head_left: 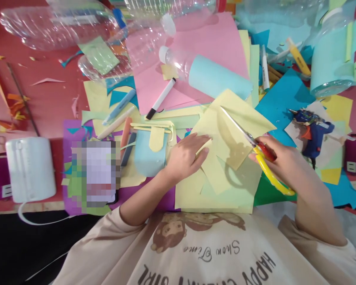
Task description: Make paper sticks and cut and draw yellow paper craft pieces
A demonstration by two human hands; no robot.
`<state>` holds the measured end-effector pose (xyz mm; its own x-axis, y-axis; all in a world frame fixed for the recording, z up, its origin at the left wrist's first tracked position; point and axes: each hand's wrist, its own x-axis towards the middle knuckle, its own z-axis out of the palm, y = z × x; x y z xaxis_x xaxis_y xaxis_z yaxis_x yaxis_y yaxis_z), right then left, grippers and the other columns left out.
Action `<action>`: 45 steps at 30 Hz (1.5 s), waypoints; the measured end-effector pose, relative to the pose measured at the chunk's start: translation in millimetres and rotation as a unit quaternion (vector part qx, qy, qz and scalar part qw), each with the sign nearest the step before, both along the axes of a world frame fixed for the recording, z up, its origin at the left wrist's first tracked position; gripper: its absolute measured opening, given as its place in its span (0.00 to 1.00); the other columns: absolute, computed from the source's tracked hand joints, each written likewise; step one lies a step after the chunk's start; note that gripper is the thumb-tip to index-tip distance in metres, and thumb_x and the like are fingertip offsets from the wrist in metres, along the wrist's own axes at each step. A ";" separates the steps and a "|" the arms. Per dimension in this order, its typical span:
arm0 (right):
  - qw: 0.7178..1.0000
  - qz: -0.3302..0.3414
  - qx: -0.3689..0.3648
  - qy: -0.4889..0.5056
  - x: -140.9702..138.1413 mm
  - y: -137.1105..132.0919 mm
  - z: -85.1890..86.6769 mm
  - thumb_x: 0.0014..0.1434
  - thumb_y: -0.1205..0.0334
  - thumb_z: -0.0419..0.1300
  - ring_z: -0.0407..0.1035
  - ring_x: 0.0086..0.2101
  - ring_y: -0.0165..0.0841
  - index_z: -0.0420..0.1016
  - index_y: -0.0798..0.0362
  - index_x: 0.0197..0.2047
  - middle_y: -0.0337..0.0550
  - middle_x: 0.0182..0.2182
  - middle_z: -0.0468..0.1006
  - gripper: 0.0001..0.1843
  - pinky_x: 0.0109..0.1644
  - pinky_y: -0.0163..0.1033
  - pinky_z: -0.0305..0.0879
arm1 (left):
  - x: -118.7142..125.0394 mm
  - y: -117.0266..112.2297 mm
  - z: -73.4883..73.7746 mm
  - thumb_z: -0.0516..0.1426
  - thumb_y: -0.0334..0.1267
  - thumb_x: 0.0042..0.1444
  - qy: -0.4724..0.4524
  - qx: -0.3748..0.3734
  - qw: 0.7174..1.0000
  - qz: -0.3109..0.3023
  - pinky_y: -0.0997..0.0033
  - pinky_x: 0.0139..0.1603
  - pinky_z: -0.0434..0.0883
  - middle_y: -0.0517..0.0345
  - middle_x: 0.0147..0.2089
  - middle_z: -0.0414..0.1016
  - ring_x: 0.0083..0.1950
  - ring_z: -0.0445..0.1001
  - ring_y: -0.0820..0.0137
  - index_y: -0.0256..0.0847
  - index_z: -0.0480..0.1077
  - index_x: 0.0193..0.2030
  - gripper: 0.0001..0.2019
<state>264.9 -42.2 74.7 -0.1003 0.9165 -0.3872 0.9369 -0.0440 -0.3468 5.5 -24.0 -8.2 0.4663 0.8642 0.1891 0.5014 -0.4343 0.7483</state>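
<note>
My right hand (280, 158) is closed on the scissors (264, 160), which have one yellow and one red handle. Their blades point up and left over a pale yellow paper sheet (240, 114) and look closed together. My left hand (188, 156) is closed, thumb and fingers pinching a folded edge of pale yellow paper (202, 148). More yellow sheets lie under both hands. Just left of my left hand sits a small light-blue paper piece (148, 158) with a yellow tab and yellow strips.
A plastic bottle wrapped in blue paper (219, 77) lies on pink paper (225, 35). A blue glue gun (314, 132) rests at the right. Markers (161, 99), clear bottles (62, 25), a blurred phone (99, 170) and a white case (31, 170) surround the work.
</note>
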 end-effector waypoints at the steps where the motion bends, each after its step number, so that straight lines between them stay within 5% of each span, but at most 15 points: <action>1: 1.000 -0.001 0.006 -0.005 0.7 3.5 -1.3 0.59 0.43 0.56 0.66 0.23 0.34 0.69 0.48 0.42 0.39 0.23 0.71 0.18 0.25 0.34 0.58 | 0.4 0.0 -0.6 0.47 0.38 0.64 0.011 0.008 1.000 0.002 0.51 0.64 0.68 0.48 0.53 0.78 0.56 0.76 0.61 0.37 0.72 0.53 0.17; 9: 0.995 -0.020 0.073 -0.062 1.2 22.9 -12.3 0.61 0.41 0.52 0.68 0.24 0.38 0.70 0.51 0.50 0.44 0.23 0.74 0.24 0.27 0.37 0.57 | 1.2 -0.6 3.0 0.48 0.38 0.63 0.030 0.022 0.999 0.036 0.55 0.59 0.72 0.49 0.48 0.81 0.51 0.79 0.62 0.38 0.74 0.48 0.16; 15: 0.988 0.005 0.126 -0.085 -0.9 24.7 -35.5 0.60 0.54 0.57 0.74 0.37 0.46 0.68 0.52 0.54 0.53 0.40 0.80 0.21 0.33 0.41 0.62 | -0.4 2.6 9.4 0.48 0.41 0.63 -0.002 -0.070 0.993 0.091 0.64 0.47 0.75 0.49 0.47 0.81 0.48 0.79 0.62 0.40 0.76 0.43 0.16; 19: 0.979 0.036 0.177 -0.098 2.3 20.3 -41.6 0.61 0.57 0.57 0.73 0.44 0.47 0.64 0.54 0.60 0.55 0.46 0.78 0.25 0.40 0.44 0.66 | -2.0 7.4 10.6 0.53 0.43 0.60 -0.034 -0.105 0.984 0.141 0.72 0.32 0.70 0.55 0.32 0.79 0.32 0.75 0.69 0.39 0.74 0.34 0.12; 23: 0.975 0.029 0.191 -0.109 0.1 16.0 -24.5 0.65 0.53 0.52 0.72 0.42 0.46 0.70 0.53 0.55 0.54 0.41 0.79 0.20 0.38 0.44 0.65 | -3.2 13.1 12.9 0.57 0.45 0.55 -0.119 -0.187 0.957 0.186 0.77 0.19 0.59 0.63 0.18 0.66 0.19 0.62 0.76 0.38 0.70 0.26 0.13; 26: 0.986 0.009 0.169 -0.008 -10.2 18.2 -11.9 0.65 0.50 0.51 0.73 0.40 0.43 0.73 0.51 0.49 0.52 0.39 0.79 0.18 0.39 0.43 0.66 | -1.7 18.0 18.4 0.59 0.46 0.53 -0.187 -0.265 0.930 0.174 0.76 0.21 0.65 0.60 0.22 0.71 0.23 0.69 0.73 0.38 0.71 0.26 0.13; 28: 0.989 0.020 0.075 0.128 -22.0 22.3 -10.6 0.64 0.48 0.53 0.73 0.37 0.38 0.73 0.50 0.45 0.48 0.38 0.79 0.16 0.37 0.40 0.66 | 1.0 21.2 22.3 0.60 0.46 0.53 -0.204 -0.301 0.919 0.151 0.75 0.25 0.68 0.58 0.25 0.74 0.26 0.72 0.71 0.38 0.72 0.28 0.12; 30: 0.970 0.036 -0.030 0.237 -36.4 27.3 -15.1 0.62 0.49 0.55 0.71 0.32 0.33 0.72 0.50 0.43 0.43 0.35 0.78 0.14 0.33 0.37 0.64 | 4.4 24.1 25.0 0.60 0.45 0.53 -0.196 -0.318 0.918 0.131 0.75 0.24 0.67 0.60 0.24 0.72 0.25 0.71 0.72 0.38 0.72 0.28 0.11; 33: 0.946 0.031 -0.095 0.309 -56.7 35.0 -26.7 0.60 0.53 0.57 0.62 0.24 0.27 0.66 0.50 0.35 0.33 0.23 0.68 0.09 0.28 0.34 0.56 | 9.0 28.6 25.9 0.60 0.42 0.53 -0.179 -0.313 0.925 0.120 0.76 0.19 0.60 0.64 0.19 0.64 0.19 0.63 0.76 0.39 0.68 0.24 0.12; 37: 0.910 -0.010 -0.118 0.396 -67.4 43.2 -40.6 0.58 0.56 0.58 0.53 0.21 0.24 0.56 0.50 0.28 0.30 0.21 0.56 0.14 0.25 0.33 0.49 | 10.4 34.6 21.2 0.60 0.40 0.53 -0.204 -0.224 0.939 0.163 0.79 0.18 0.56 0.66 0.20 0.60 0.19 0.58 0.80 0.40 0.67 0.26 0.09; 41: 0.877 -0.053 -0.100 0.467 -62.4 46.8 -51.3 0.57 0.54 0.59 0.54 0.24 0.24 0.61 0.51 0.30 0.32 0.24 0.59 0.12 0.27 0.34 0.50 | 8.3 37.2 10.6 0.59 0.43 0.56 -0.264 -0.147 0.930 0.209 0.81 0.23 0.66 0.65 0.24 0.65 0.23 0.65 0.80 0.40 0.67 0.29 0.10; 45: 0.867 -0.099 -0.050 0.487 -57.9 46.9 -60.8 0.56 0.53 0.60 0.54 0.25 0.25 0.63 0.51 0.30 0.33 0.24 0.60 0.12 0.28 0.34 0.51 | 6.7 35.8 2.5 0.56 0.52 0.58 -0.303 -0.154 0.912 0.228 0.78 0.26 0.72 0.63 0.26 0.72 0.26 0.73 0.77 0.41 0.67 0.34 0.15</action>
